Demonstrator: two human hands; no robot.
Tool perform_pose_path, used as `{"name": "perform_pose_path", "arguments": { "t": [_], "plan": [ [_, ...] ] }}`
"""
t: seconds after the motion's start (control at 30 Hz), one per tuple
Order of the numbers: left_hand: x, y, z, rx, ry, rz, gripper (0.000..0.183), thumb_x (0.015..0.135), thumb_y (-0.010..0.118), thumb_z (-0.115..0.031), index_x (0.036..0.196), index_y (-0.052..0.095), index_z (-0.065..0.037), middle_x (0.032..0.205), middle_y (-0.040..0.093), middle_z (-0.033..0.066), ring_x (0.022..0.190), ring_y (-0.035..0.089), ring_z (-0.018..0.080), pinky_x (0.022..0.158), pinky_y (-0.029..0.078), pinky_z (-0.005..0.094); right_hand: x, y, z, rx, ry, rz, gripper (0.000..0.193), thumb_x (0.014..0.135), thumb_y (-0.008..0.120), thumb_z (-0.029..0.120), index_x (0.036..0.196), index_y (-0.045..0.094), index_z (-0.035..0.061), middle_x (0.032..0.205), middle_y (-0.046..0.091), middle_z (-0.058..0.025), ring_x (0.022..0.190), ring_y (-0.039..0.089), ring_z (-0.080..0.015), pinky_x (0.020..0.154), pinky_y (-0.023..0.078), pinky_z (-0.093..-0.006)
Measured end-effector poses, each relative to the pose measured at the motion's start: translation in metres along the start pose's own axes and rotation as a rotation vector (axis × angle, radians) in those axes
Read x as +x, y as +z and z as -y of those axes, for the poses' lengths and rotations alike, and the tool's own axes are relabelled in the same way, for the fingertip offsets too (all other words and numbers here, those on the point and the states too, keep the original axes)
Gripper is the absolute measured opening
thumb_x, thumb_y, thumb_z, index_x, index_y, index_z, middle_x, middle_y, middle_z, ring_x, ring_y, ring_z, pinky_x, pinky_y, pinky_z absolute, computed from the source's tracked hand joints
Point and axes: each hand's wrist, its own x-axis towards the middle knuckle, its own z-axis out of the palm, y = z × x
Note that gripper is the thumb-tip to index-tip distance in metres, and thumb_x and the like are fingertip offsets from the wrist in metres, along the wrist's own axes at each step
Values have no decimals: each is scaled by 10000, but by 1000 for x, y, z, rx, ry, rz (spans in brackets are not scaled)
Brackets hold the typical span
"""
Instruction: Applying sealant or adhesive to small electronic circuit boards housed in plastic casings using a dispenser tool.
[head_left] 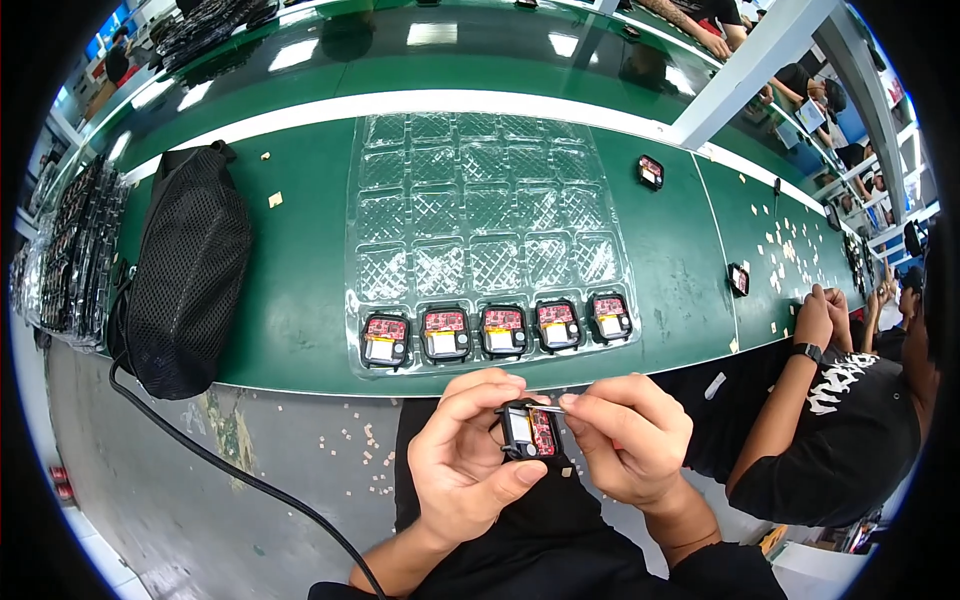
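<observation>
Electronics assembly workshop, long green workbench, clear compartment tray, red circuit-board units, co-worker alongside

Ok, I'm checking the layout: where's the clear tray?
In the head view, the clear tray lies mid-picture on the green bench, beyond the left hand and right of the mesh bag.

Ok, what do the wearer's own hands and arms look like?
The left hand and right hand are ungloved. The forearms are bare, with nothing visible worn at either wrist. Black sleeves show near the lower edge.

Blk unit, red PCB bare, silver tool adj.
</observation>
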Motion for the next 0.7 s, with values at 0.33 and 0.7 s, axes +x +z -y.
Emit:
{"name": "perform_pose_path", "arguments": {
  "t": [0.33,0.7],
  "plan": [
    [-4,-1,-2,74,-18,-25,627,819,832,41,1365,529,101,1383,478,182,1258,591,294,1060,531,406,-5,2,-2,-124,-137,3,330,668,804,-71,986,763,8,834,660,-83,607,604,-191,518,473,-294],
    [40,-25,-38,707,361,-220,552,774,813,92,1254,541,49,1272,540,185,1175,636,283,977,574,371,-11,-30,-50,-245,234,-168,142,929,707,-5,1065,686,-41,983,659,-144,756,646,-211,651,521,-283]
  ]
}}
